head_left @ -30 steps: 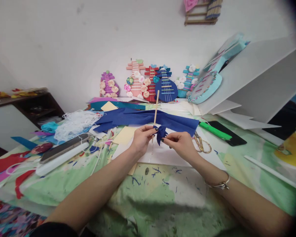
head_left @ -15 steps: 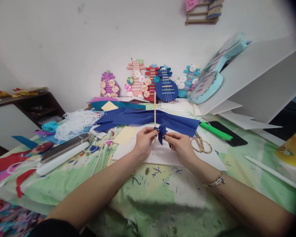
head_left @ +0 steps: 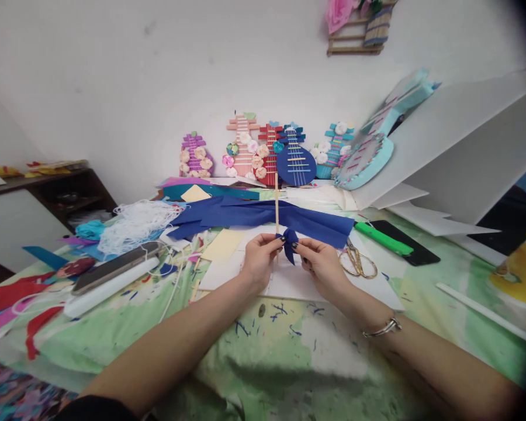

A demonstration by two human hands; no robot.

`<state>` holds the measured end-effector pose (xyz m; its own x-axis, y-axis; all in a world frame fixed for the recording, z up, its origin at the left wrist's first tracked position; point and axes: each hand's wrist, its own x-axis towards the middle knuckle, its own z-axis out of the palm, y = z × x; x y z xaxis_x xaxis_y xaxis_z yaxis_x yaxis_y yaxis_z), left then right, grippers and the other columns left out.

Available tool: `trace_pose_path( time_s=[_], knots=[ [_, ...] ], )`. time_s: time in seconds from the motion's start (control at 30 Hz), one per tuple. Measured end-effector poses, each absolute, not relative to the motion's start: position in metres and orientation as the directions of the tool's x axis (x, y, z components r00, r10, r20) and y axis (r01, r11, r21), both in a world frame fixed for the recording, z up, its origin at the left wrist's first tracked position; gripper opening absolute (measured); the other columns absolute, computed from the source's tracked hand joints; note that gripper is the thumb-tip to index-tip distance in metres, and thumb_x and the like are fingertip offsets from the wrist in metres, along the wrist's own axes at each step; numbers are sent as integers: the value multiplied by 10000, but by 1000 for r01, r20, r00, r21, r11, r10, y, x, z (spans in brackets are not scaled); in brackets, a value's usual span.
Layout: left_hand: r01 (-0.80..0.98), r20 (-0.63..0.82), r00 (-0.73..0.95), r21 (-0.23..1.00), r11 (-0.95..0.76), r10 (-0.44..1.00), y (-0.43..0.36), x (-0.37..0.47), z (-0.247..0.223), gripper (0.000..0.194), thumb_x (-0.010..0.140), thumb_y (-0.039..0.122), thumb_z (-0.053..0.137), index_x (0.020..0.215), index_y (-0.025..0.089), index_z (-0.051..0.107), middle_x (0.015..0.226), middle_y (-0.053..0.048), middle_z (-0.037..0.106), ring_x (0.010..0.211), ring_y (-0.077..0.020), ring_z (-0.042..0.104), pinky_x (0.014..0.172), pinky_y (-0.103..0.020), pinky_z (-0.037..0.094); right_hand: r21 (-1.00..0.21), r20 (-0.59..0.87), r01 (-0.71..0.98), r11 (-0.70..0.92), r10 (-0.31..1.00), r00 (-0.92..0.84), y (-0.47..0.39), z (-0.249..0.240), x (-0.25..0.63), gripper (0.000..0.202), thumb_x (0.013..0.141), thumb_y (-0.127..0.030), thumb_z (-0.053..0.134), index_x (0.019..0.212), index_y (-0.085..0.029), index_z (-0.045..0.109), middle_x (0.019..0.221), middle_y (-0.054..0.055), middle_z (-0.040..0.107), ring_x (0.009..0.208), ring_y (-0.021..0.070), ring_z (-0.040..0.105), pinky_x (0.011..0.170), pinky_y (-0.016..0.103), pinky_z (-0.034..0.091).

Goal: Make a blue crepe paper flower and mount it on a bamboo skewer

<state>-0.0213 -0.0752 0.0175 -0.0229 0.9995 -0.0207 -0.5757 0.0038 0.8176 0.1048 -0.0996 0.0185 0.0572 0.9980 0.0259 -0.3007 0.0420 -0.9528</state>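
My left hand [head_left: 263, 257] is closed, pinching a thin wooden stick [head_left: 277, 204] that stands upright, along with one edge of a small blue piece [head_left: 290, 235] that looks like fabric or crepe paper. The fingertips of my right hand [head_left: 322, 262] pinch the other side of that blue piece, which is bunched against the stick with a pointed end hanging down. Under both hands lies a white sheet [head_left: 228, 270]. A wide strip of the same blue material [head_left: 263, 213] stretches behind them. Gold-handled scissors [head_left: 358, 261] rest just right of my right hand.
A green cutter [head_left: 383, 238] lies over a black slab [head_left: 421, 248] at the right. On the left are a phone [head_left: 116, 266], white string [head_left: 135, 225] and red scraps [head_left: 17, 292]. Decorated lute-shaped crafts [head_left: 296, 165] lean on the wall. Blue snippets dot the tablecloth [head_left: 263, 351].
The blue piece has been turned and folded between my fingertips, and its loose end points down more to the right. The view has tipped up slightly.
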Motion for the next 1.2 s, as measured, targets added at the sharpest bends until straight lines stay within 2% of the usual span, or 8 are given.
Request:
trace_pose_path(
  time_s=[0.23, 0.47, 0.57, 0.67, 0.73, 0.8, 0.93, 1.2],
  knots=[
    [-577, -39, -22, 816, 19, 999, -72, -24, 21, 223, 533, 75, 753, 674, 104, 584, 675, -19, 631, 632, -100, 582, 689, -254, 416, -834, -72, -539, -120, 991, -109, -98, 22, 110, 297, 570, -259, 797, 644, -172, 523, 473, -93, 332, 419, 35, 203, 419, 229, 97],
    [-565, -25, -4, 825, 18, 1000, -71, -26, 23, 216, 539, 78, 750, 669, 109, 581, 669, -18, 628, 630, -98, 579, 668, -250, 418, -782, -117, -585, -214, 973, -199, -98, 25, 112, 331, 584, -216, 781, 603, -175, 453, 470, -102, 290, 419, 32, 174, 407, 216, 120],
    [-525, 2, 8, 851, 3, 1000, -70, -28, 23, 227, 529, 100, 762, 668, 107, 582, 662, -15, 626, 634, -99, 580, 661, -247, 416, -795, -136, -572, -199, 979, -151, -97, 25, 113, 281, 618, -260, 753, 633, -173, 486, 470, -96, 297, 418, 39, 188, 405, 220, 121],
    [-442, 35, 63, 897, -3, 997, -68, -31, 22, 231, 518, 120, 770, 657, 107, 586, 627, -8, 619, 598, -94, 563, 633, -245, 410, -870, -60, -493, -9, 994, 88, -95, 28, 118, 249, 664, -334, 713, 656, -174, 523, 467, -86, 315, 416, 49, 219, 404, 223, 133],
    [-363, 43, 114, 932, 1, 993, -67, -33, 22, 232, 511, 127, 775, 651, 109, 592, 613, -10, 622, 577, -97, 556, 611, -247, 405, -917, 116, -341, 206, 957, 265, -93, 33, 125, 247, 668, -346, 717, 663, -179, 534, 488, -74, 365, 434, 56, 268, 413, 223, 174],
    [-291, 56, 161, 957, -7, 985, -67, -35, 23, 225, 511, 134, 779, 650, 109, 603, 621, -22, 637, 590, -113, 572, 615, -257, 414, -918, 301, -166, 360, 905, 300, -92, 41, 133, 227, 673, -349, 726, 754, -183, 594, 534, -61, 434, 471, 66, 328, 442, 224, 243],
    [-190, 101, 250, 980, -54, 963, -70, -37, 25, 201, 516, 134, 783, 628, 107, 618, 633, -37, 657, 618, -140, 603, 654, -286, 444, -913, 402, -51, 406, 913, 69, -90, 50, 142, 347, 673, -353, 734, 971, -197, 651, 671, -25, 561, 615, 105, 489, 568, 243, 386],
    [-162, 99, 396, 986, -37, 913, -69, -41, 25, 229, 495, 156, 822, 690, 108, 711, 679, -58, 703, 660, -171, 642, 722, -321, 481, -938, 308, 78, 338, 916, -257, -91, 38, 141, 278, 768, -412, 646, 915, -183, 701, 874, 49, 687, 818, 181, 620, 745, 306, 479]
  ],
)
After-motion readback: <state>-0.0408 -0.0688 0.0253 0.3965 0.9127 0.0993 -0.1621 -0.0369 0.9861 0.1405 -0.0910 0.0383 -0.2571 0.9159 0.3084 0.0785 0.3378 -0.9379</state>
